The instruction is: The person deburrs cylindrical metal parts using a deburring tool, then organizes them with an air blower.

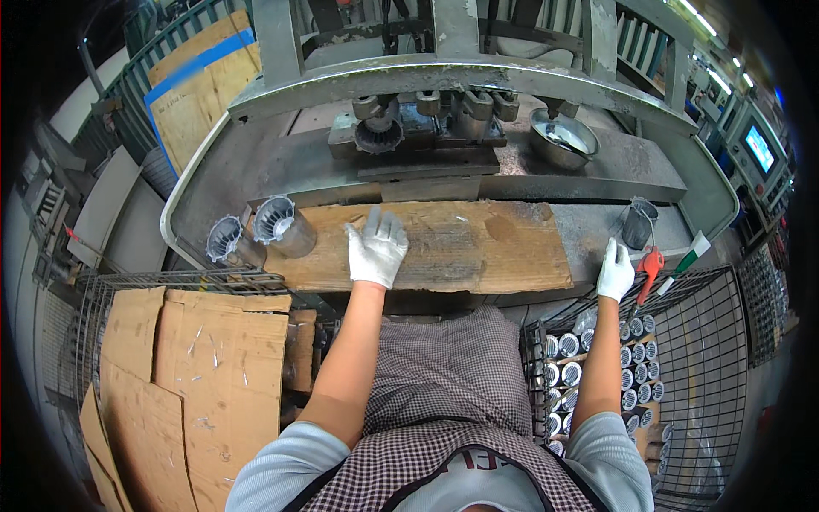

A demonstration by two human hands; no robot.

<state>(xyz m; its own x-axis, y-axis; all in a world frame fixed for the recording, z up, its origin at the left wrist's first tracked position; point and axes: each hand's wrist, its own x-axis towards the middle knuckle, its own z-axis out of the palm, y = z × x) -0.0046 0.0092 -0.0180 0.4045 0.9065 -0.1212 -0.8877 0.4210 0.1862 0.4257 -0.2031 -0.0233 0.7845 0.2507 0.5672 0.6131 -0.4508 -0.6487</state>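
My left hand (377,248), in a white glove, lies open and palm down over a worn brown board (503,247), fingers spread, holding nothing. To its left, two grey finned metal cylinders (286,227) stand side by side, slightly tilted in view. My right hand (615,273), also gloved, is at the front right edge of the bench, just short of a dark grey metal cylinder (639,226). One digit points up and the others are partly hidden; nothing shows in this hand. A red-handled air gun (650,271) hangs close to its right.
Ahead stands a machine with a fixture (426,132) and a metal bowl (563,141). A wire basket (695,341) at right holds several finned cylinders in rows. Cardboard (222,358) covers another wire basket at left. A green-and-white tool (685,263) leans at the right edge.
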